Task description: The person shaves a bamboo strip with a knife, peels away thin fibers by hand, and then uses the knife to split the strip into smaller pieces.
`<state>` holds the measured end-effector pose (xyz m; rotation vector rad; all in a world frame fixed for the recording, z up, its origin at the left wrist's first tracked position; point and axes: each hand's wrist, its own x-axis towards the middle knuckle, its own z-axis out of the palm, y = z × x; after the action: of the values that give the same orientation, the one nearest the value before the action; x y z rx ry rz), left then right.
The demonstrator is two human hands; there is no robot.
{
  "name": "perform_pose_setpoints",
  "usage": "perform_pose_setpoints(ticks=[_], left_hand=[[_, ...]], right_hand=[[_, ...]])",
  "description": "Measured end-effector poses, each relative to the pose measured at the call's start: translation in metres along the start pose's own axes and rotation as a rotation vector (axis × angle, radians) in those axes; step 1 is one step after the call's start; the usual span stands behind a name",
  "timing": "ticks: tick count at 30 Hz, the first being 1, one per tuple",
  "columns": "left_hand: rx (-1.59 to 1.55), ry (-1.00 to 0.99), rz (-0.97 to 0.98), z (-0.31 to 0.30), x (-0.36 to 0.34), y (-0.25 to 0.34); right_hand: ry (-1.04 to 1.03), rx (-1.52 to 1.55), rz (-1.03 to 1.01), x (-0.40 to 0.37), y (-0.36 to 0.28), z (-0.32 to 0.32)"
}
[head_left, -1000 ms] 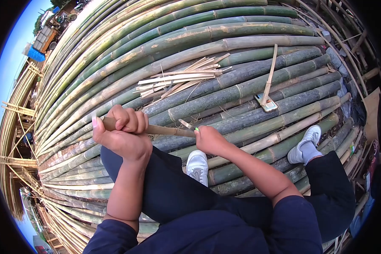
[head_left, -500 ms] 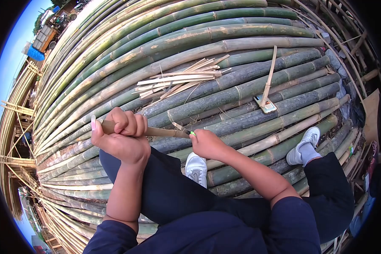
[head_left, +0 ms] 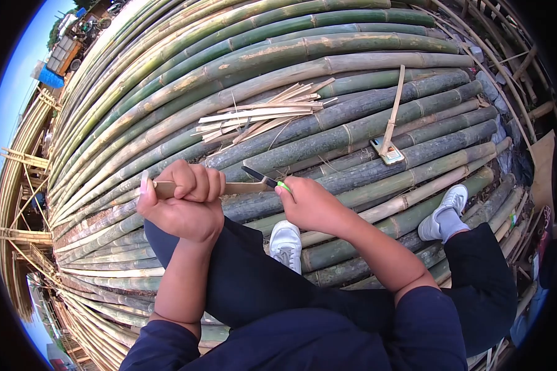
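My left hand (head_left: 185, 201) is closed in a fist around a flat bamboo strip (head_left: 242, 188), thumb up along its near end. The strip reaches right from the fist toward my other hand. A knife with a dark blade (head_left: 254, 174) and a bright green part on its handle is gripped in my right hand (head_left: 309, 203). Its blade points up and left, lying across the strip's far end. Whether the right fingers also touch the strip is hidden. Below the hands are my dark-trousered knee and a white shoe (head_left: 286, 244).
Long green and grey bamboo poles (head_left: 328, 143) cover the ground. On them lie a pile of split bamboo strips (head_left: 263, 114) and a phone (head_left: 388, 152) with one bamboo strip (head_left: 395, 105) resting on it. A bamboo rack stands far left, a cart (head_left: 64, 55) behind it.
The knife has turned, so its dark blade now shows fully, pointing up and left. My right hand has risen slightly, and my left hand has shifted a little to the right with the strip.
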<state>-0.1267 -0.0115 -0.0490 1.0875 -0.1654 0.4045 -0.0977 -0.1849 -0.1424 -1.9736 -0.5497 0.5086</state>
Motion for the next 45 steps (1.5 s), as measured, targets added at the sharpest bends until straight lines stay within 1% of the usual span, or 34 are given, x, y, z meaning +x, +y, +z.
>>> perform_pose_setpoints(ticks=[6,8,9,11,14,15,17,20,22,24,26,28,31,32,34,36,38,40,42,43,45], left_hand=[[0.006,-0.024,-0.037,0.001,0.000,-0.005],[0.043,-0.084,-0.048,0.001,0.001,-0.008],[0.043,-0.084,-0.050,0.001,0.002,-0.009],[0.149,-0.155,-0.058,0.002,0.004,-0.014],[0.133,-0.171,-0.088,-0.002,0.010,-0.027],[0.119,-0.170,-0.125,-0.003,0.013,-0.032],[0.125,-0.155,-0.130,-0.003,0.019,-0.042],[0.114,-0.128,-0.148,-0.003,0.024,-0.059],[0.110,-0.182,-0.166,-0.006,0.025,-0.070],[0.098,-0.194,-0.152,-0.010,0.029,-0.073],[0.071,-0.082,-0.149,-0.008,0.034,-0.072],[0.084,-0.080,-0.147,-0.006,0.035,-0.074],[0.122,-0.231,-0.177,0.006,0.032,-0.077],[0.126,-0.237,-0.173,0.009,0.033,-0.079],[0.124,-0.336,-0.234,0.011,0.038,-0.085],[0.121,-0.372,-0.258,0.013,0.046,-0.088],[0.159,-0.349,-0.301,0.017,0.054,-0.091],[0.168,-0.402,-0.312,0.022,0.064,-0.093],[0.173,-0.405,-0.359,0.027,0.076,-0.098],[0.134,-0.425,-0.370,0.024,0.084,-0.105],[0.102,-0.449,-0.407,0.022,0.096,-0.108]], right_hand=[[0.003,-0.008,0.015,0.003,0.006,-0.002],[0.040,-0.022,0.011,0.006,0.012,-0.004],[0.040,-0.021,0.012,0.008,0.016,-0.006],[0.058,-0.042,0.102,0.012,0.022,-0.014],[0.038,-0.067,0.147,0.015,0.025,-0.028],[0.040,-0.069,0.145,0.015,0.026,-0.031],[0.077,-0.072,0.203,0.018,0.030,-0.036],[0.103,-0.082,0.213,0.021,0.034,-0.040],[0.095,-0.070,0.222,0.020,0.033,-0.042],[0.089,-0.055,0.231,0.019,0.033,-0.041],[0.076,-0.061,0.226,0.018,0.034,-0.041],[0.063,-0.057,0.221,0.017,0.033,-0.043],[0.046,-0.063,0.203,0.016,0.035,-0.041],[0.043,-0.075,0.190,0.017,0.035,-0.039],[0.040,-0.050,0.166,0.016,0.032,-0.037],[0.039,-0.030,0.143,0.016,0.030,-0.035],[0.147,0.020,0.101,0.016,0.026,-0.030],[0.191,0.010,0.103,0.019,0.024,-0.022],[0.366,0.039,0.118,0.027,0.030,-0.007],[0.414,0.049,0.113,0.029,0.032,-0.001],[0.459,0.024,0.158,0.037,0.046,0.017]])
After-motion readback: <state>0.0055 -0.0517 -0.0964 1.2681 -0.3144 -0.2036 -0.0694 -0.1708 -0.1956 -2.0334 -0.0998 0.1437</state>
